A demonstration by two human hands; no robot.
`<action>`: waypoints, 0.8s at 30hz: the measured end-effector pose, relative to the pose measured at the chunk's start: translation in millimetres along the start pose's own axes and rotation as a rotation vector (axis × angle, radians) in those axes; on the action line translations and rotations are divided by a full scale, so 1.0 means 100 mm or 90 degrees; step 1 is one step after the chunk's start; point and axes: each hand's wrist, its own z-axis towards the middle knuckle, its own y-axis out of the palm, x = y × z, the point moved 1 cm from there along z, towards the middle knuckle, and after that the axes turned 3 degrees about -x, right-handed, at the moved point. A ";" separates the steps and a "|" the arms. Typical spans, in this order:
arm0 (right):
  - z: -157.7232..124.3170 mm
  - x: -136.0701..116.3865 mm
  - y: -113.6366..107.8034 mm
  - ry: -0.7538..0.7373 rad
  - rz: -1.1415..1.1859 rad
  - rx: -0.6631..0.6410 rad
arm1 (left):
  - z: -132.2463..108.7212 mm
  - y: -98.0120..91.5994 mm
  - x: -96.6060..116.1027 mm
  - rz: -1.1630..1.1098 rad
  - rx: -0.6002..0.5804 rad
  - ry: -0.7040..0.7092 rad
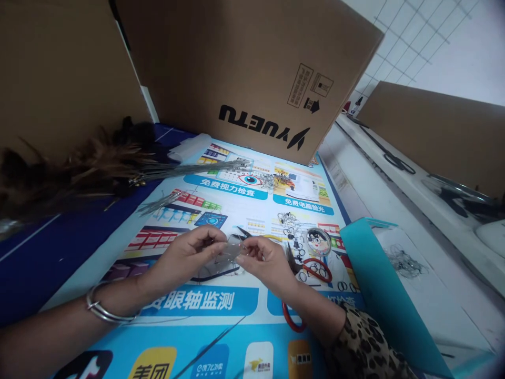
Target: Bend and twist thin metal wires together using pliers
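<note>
hands pinched together on a clear piece above the desk [47, 263]
left hand [191, 255] and right hand [265, 261] meet fingertip to fingertip, forearms angled inward, both clamped on the clear piece [230, 252] between them; red-handled scissors [317, 269] just right.

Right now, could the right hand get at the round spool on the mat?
Probably yes: the round spool lies just right of the right hand, with only loose wire rings nearby. But it pinches a thin wire piece shared with the left hand.
</note>
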 end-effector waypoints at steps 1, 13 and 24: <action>0.01 0.01 0.02 0.007 0.024 0.002 | 0.00 0.00 0.01 0.006 -0.003 0.005; 0.02 0.05 0.10 0.014 0.081 0.032 | -0.07 0.03 0.09 0.038 -0.014 0.017; -0.04 -0.04 0.06 -0.061 -0.069 0.105 | -0.07 0.06 0.04 -0.059 0.011 -0.066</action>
